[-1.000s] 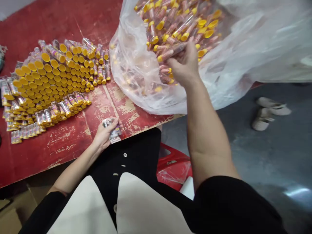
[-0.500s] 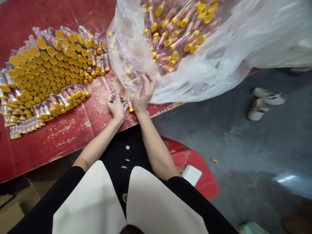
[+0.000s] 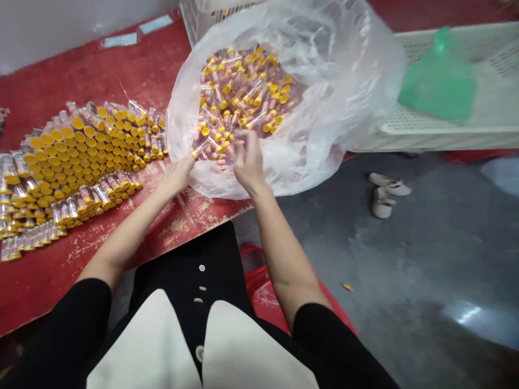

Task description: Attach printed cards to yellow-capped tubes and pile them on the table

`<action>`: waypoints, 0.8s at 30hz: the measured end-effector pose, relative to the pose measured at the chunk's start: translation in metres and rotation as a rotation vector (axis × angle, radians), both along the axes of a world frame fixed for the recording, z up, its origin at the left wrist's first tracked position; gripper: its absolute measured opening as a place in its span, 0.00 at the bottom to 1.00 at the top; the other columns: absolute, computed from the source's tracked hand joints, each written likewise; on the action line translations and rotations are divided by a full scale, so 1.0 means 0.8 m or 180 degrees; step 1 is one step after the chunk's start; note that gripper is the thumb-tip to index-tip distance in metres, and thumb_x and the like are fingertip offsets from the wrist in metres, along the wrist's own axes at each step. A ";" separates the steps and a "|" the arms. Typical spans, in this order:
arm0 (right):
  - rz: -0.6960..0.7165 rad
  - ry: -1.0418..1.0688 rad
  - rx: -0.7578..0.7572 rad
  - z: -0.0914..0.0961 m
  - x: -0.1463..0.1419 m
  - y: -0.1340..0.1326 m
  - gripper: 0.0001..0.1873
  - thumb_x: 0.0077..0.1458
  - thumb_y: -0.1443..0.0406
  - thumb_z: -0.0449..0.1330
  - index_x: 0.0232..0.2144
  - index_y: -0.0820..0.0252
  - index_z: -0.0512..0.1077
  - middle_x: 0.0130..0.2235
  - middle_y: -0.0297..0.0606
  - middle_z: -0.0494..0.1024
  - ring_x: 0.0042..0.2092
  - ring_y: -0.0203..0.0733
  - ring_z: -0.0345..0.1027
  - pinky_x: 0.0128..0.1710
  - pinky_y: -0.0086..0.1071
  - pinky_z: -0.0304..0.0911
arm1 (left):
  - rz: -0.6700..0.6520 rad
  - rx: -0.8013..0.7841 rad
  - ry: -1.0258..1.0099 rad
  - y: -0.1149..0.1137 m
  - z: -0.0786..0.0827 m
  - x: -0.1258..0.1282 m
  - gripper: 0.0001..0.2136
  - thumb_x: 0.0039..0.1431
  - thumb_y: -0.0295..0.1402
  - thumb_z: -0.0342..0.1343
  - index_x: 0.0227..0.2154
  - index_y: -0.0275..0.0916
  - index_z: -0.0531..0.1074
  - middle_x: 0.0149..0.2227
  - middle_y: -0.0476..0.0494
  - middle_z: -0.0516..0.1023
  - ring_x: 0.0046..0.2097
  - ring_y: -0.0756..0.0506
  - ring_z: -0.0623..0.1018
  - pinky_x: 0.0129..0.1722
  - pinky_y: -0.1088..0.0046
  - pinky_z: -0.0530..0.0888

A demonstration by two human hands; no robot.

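A large translucent plastic bag point(image 3: 300, 167) lies open on the table, full of small clear tubes with yellow caps point(image 3: 243, 102) and pinkish contents. My left hand point(image 3: 178, 174) is at the bag's left rim, its fingers closed on the plastic edge. Over the near part of the opening is my right hand point(image 3: 248, 162), fingers bent down toward the loose tubes; blur hides whether one is between them. Left of the bag, a stacked pile of capped tubes point(image 3: 81, 156) shows its yellow ends toward me.
The worn red table point(image 3: 162, 237) runs across in front of me. A white perforated crate point(image 3: 438, 129) with a green plastic bag point(image 3: 441, 81) stands at the right. A red stool point(image 3: 267, 297) is by my legs. Shoes point(image 3: 385, 194) and a small yellow piece point(image 3: 347, 287) lie on the floor.
Both hands have left the table's near edge; the right moved into the bag opening, the left to its rim. The small items in my left hand no longer show. The view has shifted, revealing the crate.
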State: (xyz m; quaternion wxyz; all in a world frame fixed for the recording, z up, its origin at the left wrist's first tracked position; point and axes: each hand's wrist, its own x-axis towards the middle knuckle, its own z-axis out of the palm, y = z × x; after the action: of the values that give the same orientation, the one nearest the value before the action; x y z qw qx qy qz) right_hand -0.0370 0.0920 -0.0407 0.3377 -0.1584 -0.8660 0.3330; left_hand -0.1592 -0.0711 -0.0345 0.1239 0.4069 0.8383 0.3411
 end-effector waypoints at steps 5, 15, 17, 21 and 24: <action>0.0933 -0.1272 0.0331 -0.005 -0.086 0.027 0.09 0.62 0.62 0.54 0.40 0.60 0.70 0.47 0.51 0.77 0.54 0.53 0.68 0.61 0.52 0.61 | 0.0380 0.0954 -0.0712 -0.075 -0.018 0.027 0.11 0.54 0.20 0.58 0.38 0.39 0.80 0.43 0.38 0.81 0.47 0.43 0.79 0.53 0.68 0.70; 0.0762 0.0102 -0.1876 0.019 0.076 -0.126 0.18 0.52 0.51 0.68 0.40 0.53 0.72 0.31 0.32 0.71 0.30 0.34 0.65 0.33 0.31 0.68 | 0.2133 0.3193 -0.4060 -0.078 0.034 0.138 0.09 0.59 0.26 0.62 0.42 0.38 0.75 0.28 0.53 0.76 0.26 0.56 0.74 0.31 0.80 0.72; 0.0718 0.0087 -0.2391 0.016 0.080 -0.169 0.19 0.46 0.52 0.72 0.33 0.56 0.73 0.28 0.29 0.70 0.28 0.31 0.63 0.31 0.28 0.66 | 0.2222 0.3357 -0.4047 -0.078 0.035 0.148 0.09 0.57 0.25 0.64 0.40 0.38 0.75 0.28 0.53 0.77 0.27 0.56 0.75 0.32 0.80 0.73; 0.0444 0.0208 -0.2723 0.002 0.073 -0.188 0.17 0.49 0.52 0.70 0.28 0.57 0.72 0.26 0.29 0.71 0.27 0.31 0.63 0.31 0.28 0.66 | 0.2409 0.3129 -0.3830 -0.090 0.026 0.160 0.11 0.53 0.29 0.69 0.39 0.38 0.76 0.30 0.53 0.78 0.29 0.55 0.76 0.34 0.80 0.73; 0.0583 0.0106 -0.2932 -0.002 0.075 -0.172 0.17 0.47 0.53 0.72 0.33 0.56 0.75 0.28 0.30 0.75 0.29 0.32 0.67 0.32 0.29 0.70 | 0.2527 0.3006 -0.3583 -0.100 0.017 0.163 0.13 0.49 0.30 0.71 0.38 0.39 0.77 0.32 0.53 0.79 0.30 0.56 0.77 0.35 0.81 0.74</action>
State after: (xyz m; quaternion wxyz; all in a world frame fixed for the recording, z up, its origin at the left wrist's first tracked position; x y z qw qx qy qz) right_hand 0.0228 -0.0453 -0.0426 0.2153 -0.2093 -0.6330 0.7136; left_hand -0.0285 -0.1511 -0.0211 0.2112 -0.1408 0.5011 0.8273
